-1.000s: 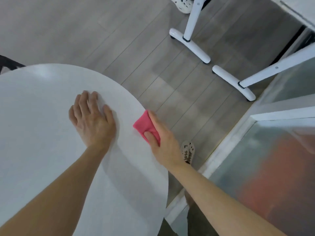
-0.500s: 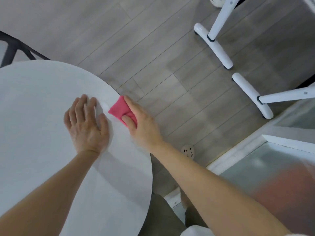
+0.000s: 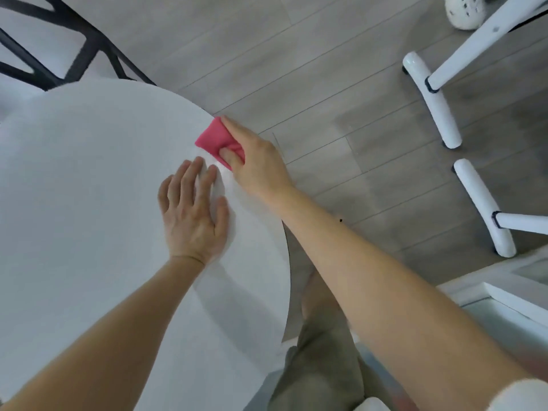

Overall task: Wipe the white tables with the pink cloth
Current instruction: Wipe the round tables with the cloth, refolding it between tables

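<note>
A round white table (image 3: 89, 188) fills the left of the head view. A folded pink cloth (image 3: 215, 139) lies at the table's far right rim. My right hand (image 3: 255, 164) grips it, thumb on top and fingers wrapped over the table edge side. My left hand (image 3: 192, 215) rests flat on the tabletop with straight fingers, just below and left of the cloth, holding nothing.
A black chair frame (image 3: 74, 54) stands behind the table at the upper left. White legs and feet of another table (image 3: 433, 102) stand on the grey plank floor at the right. A white perforated shoe (image 3: 462, 10) shows at the top right. A white-framed panel (image 3: 504, 295) lies at the lower right.
My right hand has slid the pink cloth along the table's rim toward the far side. My left hand stays flat on the tabletop. The camera view has shifted.
</note>
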`<action>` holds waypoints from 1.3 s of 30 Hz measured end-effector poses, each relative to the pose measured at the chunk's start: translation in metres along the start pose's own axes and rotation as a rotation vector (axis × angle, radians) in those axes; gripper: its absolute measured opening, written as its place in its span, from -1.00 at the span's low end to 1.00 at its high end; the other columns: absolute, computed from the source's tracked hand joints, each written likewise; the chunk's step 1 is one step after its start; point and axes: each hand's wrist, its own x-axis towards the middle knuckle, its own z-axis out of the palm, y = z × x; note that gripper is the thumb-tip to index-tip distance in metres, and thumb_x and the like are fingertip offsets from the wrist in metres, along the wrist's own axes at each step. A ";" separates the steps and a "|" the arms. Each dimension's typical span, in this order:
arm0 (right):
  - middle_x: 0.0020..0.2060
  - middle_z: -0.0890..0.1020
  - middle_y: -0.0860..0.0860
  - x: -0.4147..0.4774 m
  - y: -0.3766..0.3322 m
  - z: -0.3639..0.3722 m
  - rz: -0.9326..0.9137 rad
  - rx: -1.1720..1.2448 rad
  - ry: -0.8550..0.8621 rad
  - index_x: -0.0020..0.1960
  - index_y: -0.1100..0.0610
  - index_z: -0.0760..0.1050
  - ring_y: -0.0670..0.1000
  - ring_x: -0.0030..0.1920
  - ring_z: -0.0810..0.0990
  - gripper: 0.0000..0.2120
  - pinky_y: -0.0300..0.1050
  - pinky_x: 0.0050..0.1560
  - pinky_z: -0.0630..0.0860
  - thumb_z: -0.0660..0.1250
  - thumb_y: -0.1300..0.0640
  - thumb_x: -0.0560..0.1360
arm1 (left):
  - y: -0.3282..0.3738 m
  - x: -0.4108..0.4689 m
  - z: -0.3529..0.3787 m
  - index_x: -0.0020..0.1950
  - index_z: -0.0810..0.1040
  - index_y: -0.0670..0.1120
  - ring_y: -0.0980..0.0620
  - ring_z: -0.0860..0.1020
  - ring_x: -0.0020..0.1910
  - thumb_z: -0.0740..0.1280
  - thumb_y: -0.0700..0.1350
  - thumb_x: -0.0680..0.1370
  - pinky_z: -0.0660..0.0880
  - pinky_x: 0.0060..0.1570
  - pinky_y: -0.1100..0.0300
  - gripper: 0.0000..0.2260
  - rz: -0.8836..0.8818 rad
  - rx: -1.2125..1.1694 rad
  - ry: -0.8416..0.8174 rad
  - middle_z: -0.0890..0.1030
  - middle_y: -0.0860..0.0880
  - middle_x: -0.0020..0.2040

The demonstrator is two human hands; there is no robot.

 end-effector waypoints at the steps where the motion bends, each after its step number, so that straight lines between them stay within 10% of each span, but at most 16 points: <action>1: 0.47 0.60 -0.03 -0.027 0.006 -0.004 0.011 0.050 0.023 0.69 -0.03 0.33 -0.02 0.36 0.60 -0.42 -0.13 0.37 0.52 0.36 0.12 0.70 | -0.001 -0.001 0.000 0.60 0.44 -0.10 -0.19 0.29 0.67 0.20 0.02 0.69 0.18 0.61 -0.25 -0.51 -0.005 -0.010 0.000 0.37 -0.12 0.65; 6: 0.50 0.58 -0.02 -0.125 0.027 -0.021 0.095 0.028 0.001 0.73 -0.03 0.25 -0.01 0.38 0.59 -0.40 -0.29 0.31 0.48 0.31 0.05 0.73 | -0.002 -0.002 0.001 0.58 0.49 -0.13 -0.22 0.32 0.66 0.20 0.02 0.69 0.24 0.58 -0.29 -0.51 0.012 -0.046 0.018 0.40 -0.15 0.64; 15: 0.41 0.65 0.09 0.126 -0.049 0.022 -0.194 -0.215 -0.318 0.69 0.04 0.34 0.14 0.33 0.63 -0.44 0.04 0.37 0.54 0.34 0.07 0.72 | -0.002 -0.004 0.003 0.59 0.51 -0.13 -0.20 0.31 0.67 0.24 0.00 0.68 0.28 0.56 -0.31 -0.51 0.006 -0.068 0.030 0.38 -0.14 0.66; 24: 0.58 0.37 -0.25 -0.019 0.010 -0.046 -0.141 -0.183 -0.300 0.77 -0.09 0.10 -0.16 0.47 0.50 -0.36 -0.07 0.41 0.57 0.26 0.09 0.76 | 0.005 -0.002 0.001 0.58 0.53 -0.11 -0.21 0.36 0.65 0.30 -0.04 0.63 0.34 0.53 -0.32 -0.50 -0.014 -0.109 0.050 0.42 -0.14 0.64; 31: 0.40 0.63 0.08 0.158 -0.077 0.046 -0.280 -0.318 -0.388 0.69 0.07 0.34 0.11 0.33 0.61 -0.48 -0.05 0.35 0.51 0.27 0.14 0.74 | 0.007 -0.002 -0.002 0.51 0.60 -0.11 -0.20 0.41 0.62 0.35 -0.02 0.62 0.36 0.52 -0.26 -0.54 -0.048 -0.106 0.031 0.45 -0.13 0.62; 35: 0.43 0.61 0.06 0.180 -0.086 0.063 -0.292 -0.340 -0.465 0.69 0.05 0.33 0.11 0.37 0.59 -0.47 0.04 0.42 0.52 0.26 0.10 0.73 | 0.017 0.025 -0.007 0.23 0.70 -0.14 -0.18 0.64 0.27 0.38 -0.19 0.59 0.52 0.22 -0.11 -0.77 -0.253 -0.171 0.167 0.68 -0.07 0.28; 39: 0.48 0.57 -0.01 0.106 -0.050 -0.001 -0.221 -0.256 -0.414 0.72 -0.01 0.26 -0.11 0.29 0.56 -0.44 -0.47 0.21 0.41 0.25 0.14 0.75 | 0.001 0.070 -0.014 0.20 0.70 -0.14 -0.14 0.62 0.13 0.42 -0.27 0.57 0.49 0.20 -0.04 -0.78 -0.684 -0.215 0.361 0.68 -0.05 0.15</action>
